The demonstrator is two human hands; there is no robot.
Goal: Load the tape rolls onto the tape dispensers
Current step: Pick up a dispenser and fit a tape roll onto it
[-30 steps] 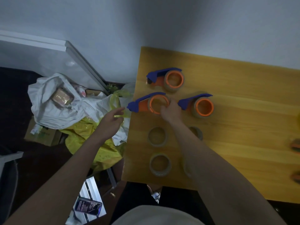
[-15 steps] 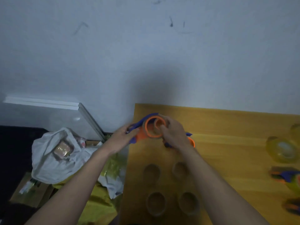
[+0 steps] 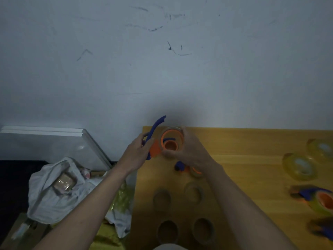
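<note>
A yellow-orange wooden table (image 3: 252,159) fills the right of the scene. Four brownish tape rolls (image 3: 162,198) lie flat on its near-left part, and two yellowish transparent tape rolls (image 3: 299,166) sit far right. Above the table's far-left corner both hands hold up a blue-and-orange plastic tape dispenser (image 3: 156,141) — the left hand (image 3: 137,154) grips its blue handle, the right hand (image 3: 189,150) clasps the orange hub, where a clear roll seems seated. The loading step looks in hand; next, likely pressing the roll fully home.
</note>
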